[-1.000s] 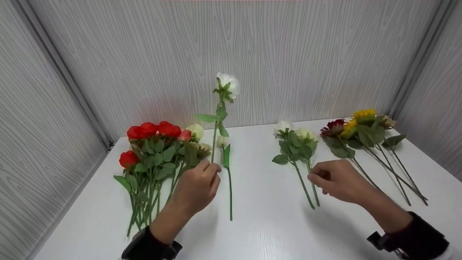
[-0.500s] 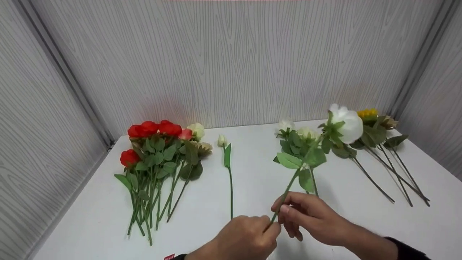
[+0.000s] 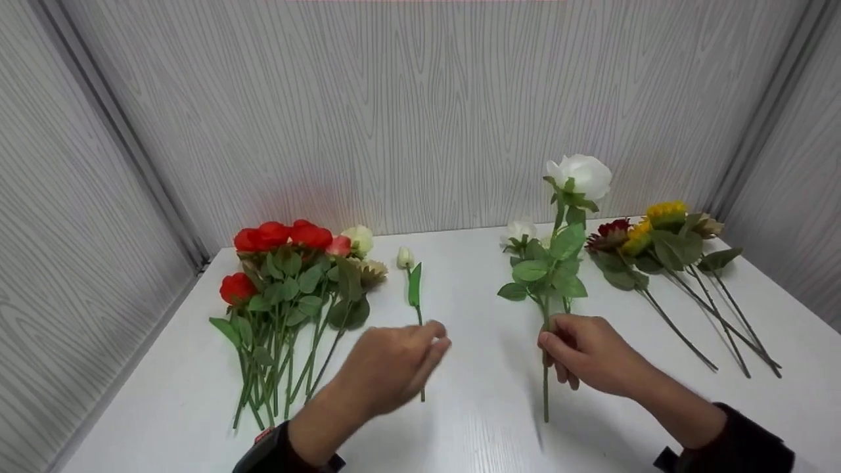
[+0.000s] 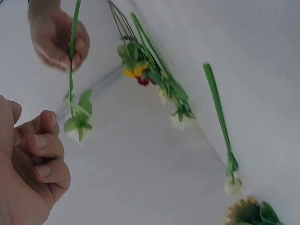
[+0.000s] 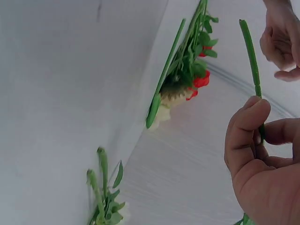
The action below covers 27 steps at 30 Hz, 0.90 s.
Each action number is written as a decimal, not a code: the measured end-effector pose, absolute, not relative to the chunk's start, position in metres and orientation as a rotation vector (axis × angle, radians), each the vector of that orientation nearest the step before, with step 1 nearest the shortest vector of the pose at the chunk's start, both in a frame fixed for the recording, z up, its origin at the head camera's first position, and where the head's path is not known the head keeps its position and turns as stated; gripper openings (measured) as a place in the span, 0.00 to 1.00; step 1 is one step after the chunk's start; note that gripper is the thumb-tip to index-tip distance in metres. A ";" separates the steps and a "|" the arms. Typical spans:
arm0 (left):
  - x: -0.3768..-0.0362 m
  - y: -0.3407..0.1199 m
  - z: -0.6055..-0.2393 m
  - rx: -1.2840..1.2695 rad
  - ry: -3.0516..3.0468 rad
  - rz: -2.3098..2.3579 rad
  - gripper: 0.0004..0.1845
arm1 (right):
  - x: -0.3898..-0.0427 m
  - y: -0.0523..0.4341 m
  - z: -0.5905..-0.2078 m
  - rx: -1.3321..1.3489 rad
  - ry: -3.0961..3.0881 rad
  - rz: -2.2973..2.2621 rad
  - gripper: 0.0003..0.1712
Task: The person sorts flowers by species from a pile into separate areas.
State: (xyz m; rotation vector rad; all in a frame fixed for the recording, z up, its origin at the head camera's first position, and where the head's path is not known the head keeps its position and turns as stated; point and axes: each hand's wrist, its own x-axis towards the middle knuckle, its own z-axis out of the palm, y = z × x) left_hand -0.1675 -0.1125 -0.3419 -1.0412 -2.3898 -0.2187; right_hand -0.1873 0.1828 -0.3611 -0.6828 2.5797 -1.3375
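My right hand (image 3: pixel 588 351) pinches the green stem of a white rose (image 3: pixel 581 177), holding it upright with its bloom at the top. Part of the stem sticks out below the fingers. Behind this rose lie two pale roses, one with a white bloom (image 3: pixel 521 231); the other is mostly hidden. My left hand (image 3: pixel 387 368) hovers over the table with loosely bent fingers and nothing in them, as the left wrist view also shows. Beneath it lies a white tulip (image 3: pixel 405 257), its stem partly covered by the hand.
On the left is a bunch of red roses (image 3: pixel 272 235) with some pale blooms and a beige flower (image 3: pixel 371 272). Yellow sunflowers (image 3: pixel 667 213) and a dark red flower (image 3: pixel 611 233) lie at the right. Wood-grain panels (image 3: pixel 420 118) enclose the white table (image 3: pixel 479 420).
My left hand carried the white rose rightwards, let it go to my right hand, and moved back left. The rose now stands upright in my right hand.
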 end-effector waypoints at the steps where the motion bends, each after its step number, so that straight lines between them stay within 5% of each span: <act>1: -0.174 -0.120 -0.341 -0.965 -2.421 -0.211 0.15 | -0.192 0.186 -0.363 -0.657 2.598 -1.324 0.17; 15: -0.232 -0.206 -0.354 -0.215 -3.078 -0.213 0.19 | -0.238 0.213 -0.367 -0.504 2.743 -1.077 0.14; 27: -0.234 -0.226 -0.367 -0.308 -3.380 -0.191 0.09 | -0.265 0.217 -0.382 -0.435 2.745 -0.898 0.16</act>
